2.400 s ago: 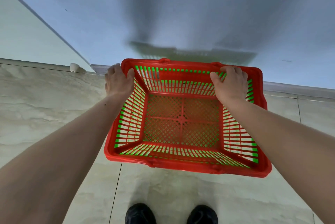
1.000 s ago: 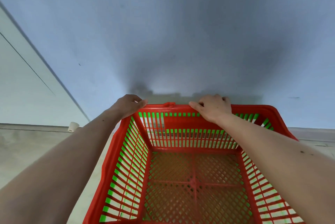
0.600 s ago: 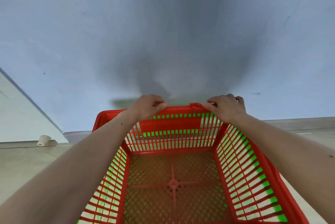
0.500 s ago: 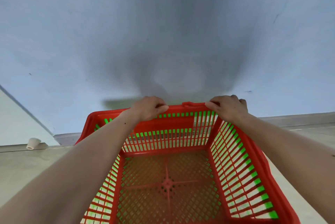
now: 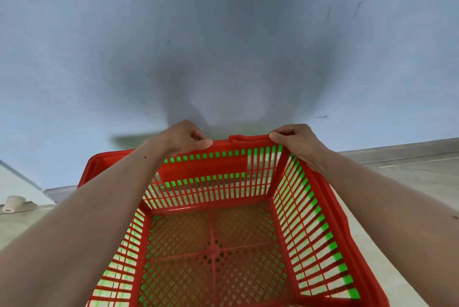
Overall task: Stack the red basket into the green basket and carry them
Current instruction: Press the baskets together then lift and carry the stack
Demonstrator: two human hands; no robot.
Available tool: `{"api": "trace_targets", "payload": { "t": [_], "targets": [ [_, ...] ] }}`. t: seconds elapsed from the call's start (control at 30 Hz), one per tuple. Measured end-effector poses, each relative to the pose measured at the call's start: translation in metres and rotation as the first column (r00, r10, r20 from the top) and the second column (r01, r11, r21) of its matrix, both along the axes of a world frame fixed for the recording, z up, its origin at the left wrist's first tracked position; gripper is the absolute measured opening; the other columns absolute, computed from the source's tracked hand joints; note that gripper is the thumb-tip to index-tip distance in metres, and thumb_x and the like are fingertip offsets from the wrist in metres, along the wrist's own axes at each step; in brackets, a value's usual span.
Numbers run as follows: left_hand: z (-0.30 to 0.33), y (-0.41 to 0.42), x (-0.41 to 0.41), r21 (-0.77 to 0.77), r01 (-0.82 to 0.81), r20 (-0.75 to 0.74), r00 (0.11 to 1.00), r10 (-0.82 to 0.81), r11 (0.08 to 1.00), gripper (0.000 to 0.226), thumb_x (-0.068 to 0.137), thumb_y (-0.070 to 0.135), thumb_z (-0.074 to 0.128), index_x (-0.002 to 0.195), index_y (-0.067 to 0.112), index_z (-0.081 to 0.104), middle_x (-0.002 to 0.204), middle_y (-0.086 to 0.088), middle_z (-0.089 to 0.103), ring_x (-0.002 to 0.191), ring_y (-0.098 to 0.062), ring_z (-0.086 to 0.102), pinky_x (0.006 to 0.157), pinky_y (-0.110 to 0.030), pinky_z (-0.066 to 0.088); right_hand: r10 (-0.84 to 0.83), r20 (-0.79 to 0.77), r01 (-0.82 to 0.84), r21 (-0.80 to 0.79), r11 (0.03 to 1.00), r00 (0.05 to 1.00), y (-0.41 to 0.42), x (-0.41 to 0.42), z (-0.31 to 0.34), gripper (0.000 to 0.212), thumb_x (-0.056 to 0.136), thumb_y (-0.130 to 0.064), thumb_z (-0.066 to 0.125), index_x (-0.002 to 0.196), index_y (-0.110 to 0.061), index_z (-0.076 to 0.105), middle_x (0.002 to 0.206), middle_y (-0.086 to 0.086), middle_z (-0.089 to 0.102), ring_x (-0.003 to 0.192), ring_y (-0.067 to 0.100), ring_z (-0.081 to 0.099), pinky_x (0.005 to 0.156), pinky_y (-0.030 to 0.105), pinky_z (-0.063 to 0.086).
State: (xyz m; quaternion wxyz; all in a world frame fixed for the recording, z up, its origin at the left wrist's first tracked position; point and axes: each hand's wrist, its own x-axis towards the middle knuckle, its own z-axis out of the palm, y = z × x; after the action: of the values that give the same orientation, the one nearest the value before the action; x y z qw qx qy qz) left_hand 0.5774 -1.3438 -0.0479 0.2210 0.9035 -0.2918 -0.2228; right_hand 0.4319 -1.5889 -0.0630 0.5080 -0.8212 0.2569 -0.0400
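The red basket [image 5: 218,170] sits nested inside the green basket [image 5: 325,227], whose green plastic shows only through the red slats. The stacked pair is held up in front of me, off the floor. My left hand [image 5: 183,136] grips the far rim left of the middle. My right hand [image 5: 295,141] grips the same rim near the far right corner. Both forearms reach over the open basket. The near side of the baskets is cut off by the bottom of the view.
A blue-grey wall [image 5: 223,45] stands close ahead, with my shadow on it. A skirting strip [image 5: 397,150] runs along its foot above the pale tiled floor [image 5: 409,187]. A small white stopper [image 5: 12,203] sits at the lower left beside a lighter panel.
The stacked baskets rose from low over the floor to chest height. My hands shifted from the basket's sides to its far rim. The view swung right, so the wall fills more of it.
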Motion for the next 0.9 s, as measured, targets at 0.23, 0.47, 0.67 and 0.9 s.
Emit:
{"api": "trace_targets", "payload": {
  "t": [0.23,0.47,0.67,0.9],
  "targets": [
    [-0.005,0.002,-0.022,-0.076,-0.158,0.188,0.967,0.170,0.985,0.033,0.084,0.046,0.066,0.099,0.019,0.076,0.096,0.002,0.075,0.089,-0.016,0.069,0.084,-0.038,0.057,0.061,-0.038,-0.061,-0.009,0.998,0.997,0.001,-0.007,0.007,0.026,0.091,-0.036,0.060,0.109,-0.019,0.070,0.094,-0.001,0.073,0.084,0.019,0.071,0.089,0.042,0.055],
    [-0.009,-0.016,-0.068,-0.201,-0.120,0.366,0.911,0.188,0.972,0.049,0.092,0.043,0.053,0.134,0.017,0.056,0.137,-0.004,0.059,0.127,-0.023,0.054,0.106,-0.042,0.044,0.136,-0.083,-0.139,-0.037,0.990,0.987,-0.009,-0.029,0.016,0.043,0.096,-0.038,0.050,0.132,-0.015,0.050,0.116,0.004,0.064,0.102,0.023,0.065,0.090,0.038,0.051],
    [-0.012,-0.067,-0.143,-0.188,0.076,0.310,0.951,-0.014,0.979,0.064,0.093,0.047,0.049,0.148,0.017,0.034,0.153,-0.004,0.039,0.143,-0.020,0.033,0.116,-0.034,0.026,0.117,-0.110,-0.116,0.015,0.993,0.987,-0.020,-0.058,0.012,0.056,0.090,-0.049,0.054,0.132,-0.012,0.048,0.117,0.006,0.064,0.102,0.024,0.066,0.081,0.031,0.054],
    [-0.027,-0.112,-0.205,-0.260,0.054,-0.151,0.984,-0.096,0.964,0.081,0.075,0.071,0.054,0.140,0.025,0.038,0.137,0.003,0.054,0.124,-0.016,0.054,0.105,-0.039,0.046,0.131,-0.127,-0.131,0.014,0.991,0.983,-0.020,-0.073,0.006,0.065,0.089,-0.059,0.047,0.133,-0.011,0.051,0.127,0.007,0.062,0.109,0.022,0.062,0.091,0.034,0.052]
  ]
}}
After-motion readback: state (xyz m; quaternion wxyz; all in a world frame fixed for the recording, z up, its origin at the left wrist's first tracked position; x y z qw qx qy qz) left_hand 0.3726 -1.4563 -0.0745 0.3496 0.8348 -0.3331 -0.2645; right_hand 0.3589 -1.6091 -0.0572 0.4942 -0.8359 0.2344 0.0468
